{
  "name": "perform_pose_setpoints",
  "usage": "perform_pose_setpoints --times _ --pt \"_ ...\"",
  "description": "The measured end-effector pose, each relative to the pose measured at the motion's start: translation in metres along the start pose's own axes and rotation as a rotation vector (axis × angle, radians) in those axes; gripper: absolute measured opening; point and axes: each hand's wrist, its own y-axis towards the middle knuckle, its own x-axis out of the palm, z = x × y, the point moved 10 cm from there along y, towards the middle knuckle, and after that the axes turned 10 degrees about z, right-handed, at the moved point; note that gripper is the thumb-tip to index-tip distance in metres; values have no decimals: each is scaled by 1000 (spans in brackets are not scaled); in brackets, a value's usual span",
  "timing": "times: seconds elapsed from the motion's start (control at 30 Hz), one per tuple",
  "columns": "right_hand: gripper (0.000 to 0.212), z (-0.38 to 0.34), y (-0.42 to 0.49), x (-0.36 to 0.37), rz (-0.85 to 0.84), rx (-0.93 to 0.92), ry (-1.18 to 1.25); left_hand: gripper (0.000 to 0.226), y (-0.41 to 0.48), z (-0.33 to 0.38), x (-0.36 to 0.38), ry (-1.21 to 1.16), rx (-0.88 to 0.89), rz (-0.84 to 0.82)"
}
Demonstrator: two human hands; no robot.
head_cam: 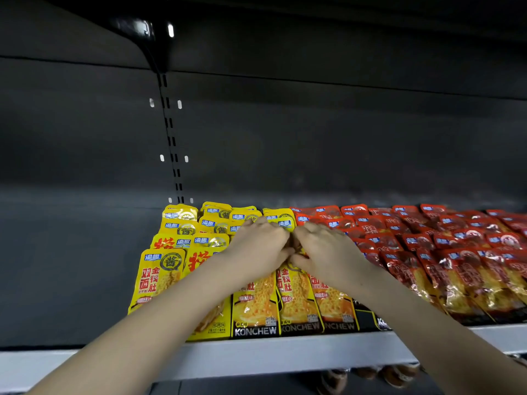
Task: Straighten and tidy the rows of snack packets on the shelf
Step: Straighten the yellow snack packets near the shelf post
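On packets [159,277]: left hand [258,246], right hand [328,249] (pinching).

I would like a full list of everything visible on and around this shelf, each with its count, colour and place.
yellow snack packets: many, too overlapped to count, yellow, rows on the shelf's middle part
red snack packets: many, red, rows right of the yellow ones
shelf: one, pale grey front edge, under the packets
back panel: one, dark grey, behind the shelf
slotted upright: one, black, on the back panel
brown items: several, blurred, below the shelf
left hand: one, fingers curled on the yellow packets
right hand: one, touching the left hand, fingers curled likewise
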Motion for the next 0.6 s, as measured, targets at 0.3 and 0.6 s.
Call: perform_pose_setpoints --times 0.3,0.6 --pt "28 5 0 3 -32 28 37 28 -6 8 1 -39 30 79" --pt "18 -8 10 -22 52 81 325 15 -23 -75 -53 -273 -190 242"
